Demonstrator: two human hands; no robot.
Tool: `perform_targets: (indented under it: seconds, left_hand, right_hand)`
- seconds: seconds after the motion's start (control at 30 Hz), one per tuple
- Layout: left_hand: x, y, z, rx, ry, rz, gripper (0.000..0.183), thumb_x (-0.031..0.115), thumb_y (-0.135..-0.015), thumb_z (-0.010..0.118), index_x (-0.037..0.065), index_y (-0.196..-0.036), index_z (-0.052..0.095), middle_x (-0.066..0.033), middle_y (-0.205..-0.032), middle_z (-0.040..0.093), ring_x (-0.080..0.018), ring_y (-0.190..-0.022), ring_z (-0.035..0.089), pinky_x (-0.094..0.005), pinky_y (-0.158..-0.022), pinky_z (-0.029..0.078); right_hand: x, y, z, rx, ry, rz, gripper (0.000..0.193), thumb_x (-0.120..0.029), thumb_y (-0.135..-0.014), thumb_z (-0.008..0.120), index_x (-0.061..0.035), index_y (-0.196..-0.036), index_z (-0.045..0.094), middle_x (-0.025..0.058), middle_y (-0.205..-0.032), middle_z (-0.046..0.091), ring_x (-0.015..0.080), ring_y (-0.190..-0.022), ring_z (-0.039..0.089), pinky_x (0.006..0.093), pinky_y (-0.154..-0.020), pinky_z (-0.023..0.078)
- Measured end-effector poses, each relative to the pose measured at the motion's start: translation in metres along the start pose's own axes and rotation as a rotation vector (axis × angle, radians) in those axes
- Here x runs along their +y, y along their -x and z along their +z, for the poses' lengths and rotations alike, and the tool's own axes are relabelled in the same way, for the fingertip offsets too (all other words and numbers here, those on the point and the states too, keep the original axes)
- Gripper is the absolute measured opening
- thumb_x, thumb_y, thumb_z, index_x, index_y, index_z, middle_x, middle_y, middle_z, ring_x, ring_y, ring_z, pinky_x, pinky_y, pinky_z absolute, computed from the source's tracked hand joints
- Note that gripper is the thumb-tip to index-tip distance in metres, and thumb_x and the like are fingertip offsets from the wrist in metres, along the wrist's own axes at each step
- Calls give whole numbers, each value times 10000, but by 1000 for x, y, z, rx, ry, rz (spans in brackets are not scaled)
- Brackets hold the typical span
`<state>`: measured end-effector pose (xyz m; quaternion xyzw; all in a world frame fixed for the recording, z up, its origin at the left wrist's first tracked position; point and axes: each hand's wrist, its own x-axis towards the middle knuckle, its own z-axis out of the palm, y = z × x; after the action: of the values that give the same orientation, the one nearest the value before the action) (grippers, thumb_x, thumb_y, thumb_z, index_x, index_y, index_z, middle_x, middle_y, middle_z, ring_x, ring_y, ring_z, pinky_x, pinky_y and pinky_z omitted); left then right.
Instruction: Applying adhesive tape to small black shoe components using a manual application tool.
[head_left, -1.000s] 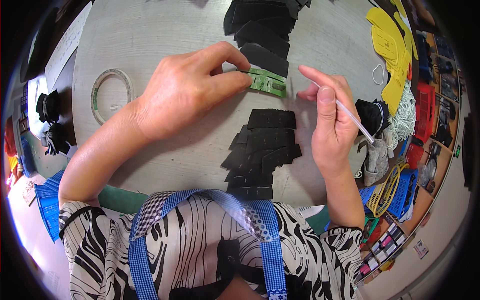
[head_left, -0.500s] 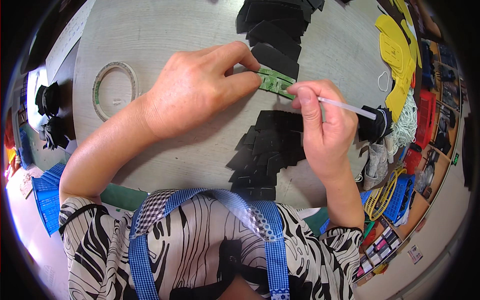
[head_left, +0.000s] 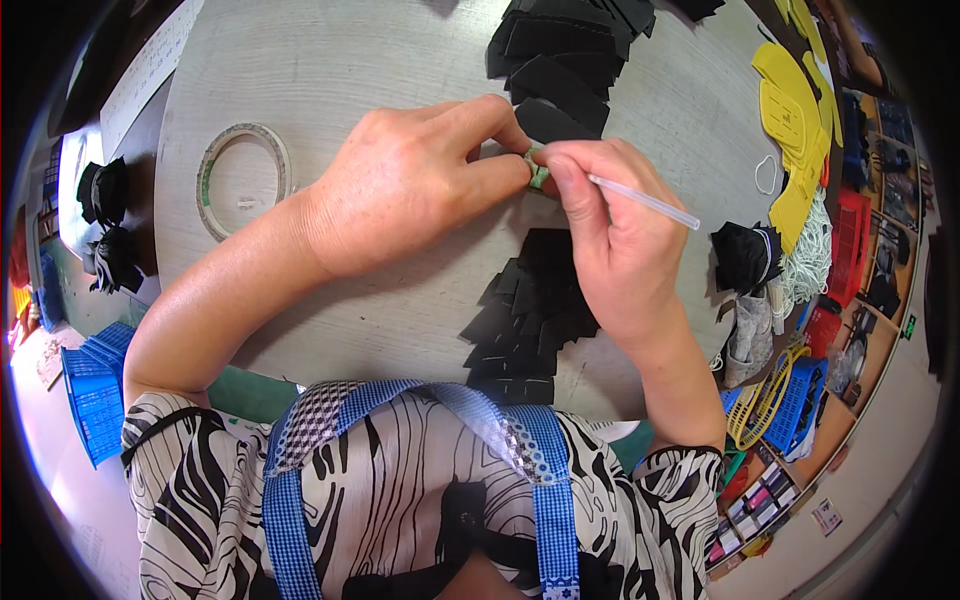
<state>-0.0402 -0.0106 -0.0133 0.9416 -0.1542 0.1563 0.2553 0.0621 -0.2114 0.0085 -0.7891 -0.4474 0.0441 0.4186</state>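
A small green-coated piece (head_left: pixel 541 174) lies on the table between my hands, mostly hidden by fingers. My left hand (head_left: pixel 415 185) is closed, thumb and index finger pressed on its left end. Pinched in my right hand (head_left: pixel 628 235) is a thin, whitish translucent pen-like stick (head_left: pixel 648 203); its tip is hidden behind the fingers at the green piece. Flat black pieces (head_left: pixel 556 75) overlap in a row just beyond my hands. Nearer to me lies another fanned pile of black pieces (head_left: pixel 530 310).
A roll of tape (head_left: pixel 204 185) lies on the table (head_left: pixel 330 80) at left. On the right are yellow sheet pieces (head_left: pixel 790 105), a tied black bundle (head_left: pixel 745 258) and white cord (head_left: pixel 808 255). Blue baskets (head_left: pixel 97 395) stand off the table's left side; shelves fill the far right.
My right hand has moved left along the green piece with the stick, up against my left fingertips, and now covers most of the piece. The view has shifted slightly.
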Motion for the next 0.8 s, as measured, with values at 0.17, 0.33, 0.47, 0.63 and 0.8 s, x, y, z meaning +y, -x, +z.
perform_targets:
  seconds: [0.17, 0.33, 0.47, 0.63, 0.8]
  left_hand:
    - [3, 2, -1, 9, -25, -9, 279, 84, -795, 765, 99, -1074, 762, -48, -1100, 705, -201, -799, 714, -335, -640, 594]
    - [15, 2, -3, -70, 121, 45, 256, 90, -818, 767, 101, -1074, 769, -48, -1115, 709, -188, -785, 708, -323, -638, 590]
    - [26, 10, -13, -118, 247, 19, 267, 52, -812, 804, 88, -1075, 776, -66, -1126, 716, -187, -756, 695, -318, -628, 585]
    - [21, -1, -14, 28, 112, -90, 273, 0, -826, 814, 79, -1084, 776, -73, -1155, 711, -198, -724, 673, -327, -632, 565]
    - [22, -2, -3, 26, 26, -107, 256, 25, -833, 821, 80, -1078, 774, -59, -1139, 706, -181, -715, 667, -328, -633, 562]
  right_hand:
    - [-8, 7, -35, -89, 46, 386, 93, -107, -1023, 695, -24, -1005, 735, 102, -897, 734, 289, -775, 682, 383, -705, 544]
    - [21, 9, -19, 43, 240, -169, 220, -5, -948, 740, -72, -1158, 743, 77, -909, 745, 287, -826, 681, 367, -711, 545]
    - [16, 22, -21, -7, 166, -167, 223, -17, -971, 723, -72, -1185, 746, 90, -904, 739, 283, -819, 691, 363, -722, 547]
    - [23, 31, -33, 122, -149, 115, 227, -141, -1118, 592, -40, -1252, 745, 101, -913, 714, 168, -833, 686, 300, -724, 519]
    - [24, 32, -28, 149, -243, 160, 283, -207, -1146, 561, -3, -1198, 750, 73, -902, 701, 135, -801, 668, 265, -698, 495]
